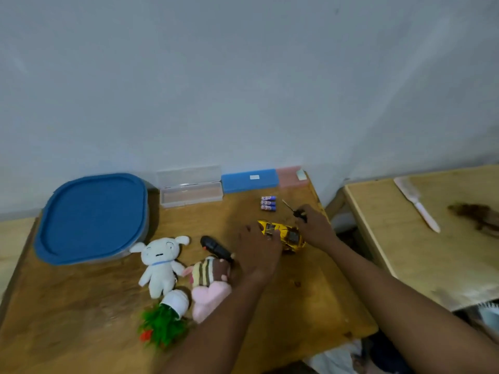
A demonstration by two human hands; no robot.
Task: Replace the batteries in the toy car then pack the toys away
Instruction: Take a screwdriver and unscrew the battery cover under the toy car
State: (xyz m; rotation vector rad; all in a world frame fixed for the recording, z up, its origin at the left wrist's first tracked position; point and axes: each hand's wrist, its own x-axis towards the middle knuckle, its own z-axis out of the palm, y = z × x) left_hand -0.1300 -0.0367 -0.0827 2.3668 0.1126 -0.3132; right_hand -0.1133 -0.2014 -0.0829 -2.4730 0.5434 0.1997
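The car (282, 236) is small, rigid and likely light, so grip it across its hard sides, not its wheels; it lies between your hands, long axis running from upper left to lower right. Your left hand (258, 251) clasps its near end while your right hand (314, 228), behind the car, grasps the screwdriver (294, 210). The batteries (268, 203) lie just beyond the car.

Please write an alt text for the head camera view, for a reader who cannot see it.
A person's left hand steadies a yellow toy car on a wooden table while the right hand grips a screwdriver. Purple batteries lie behind the car; plush toys and a blue-lidded container sit to the left.
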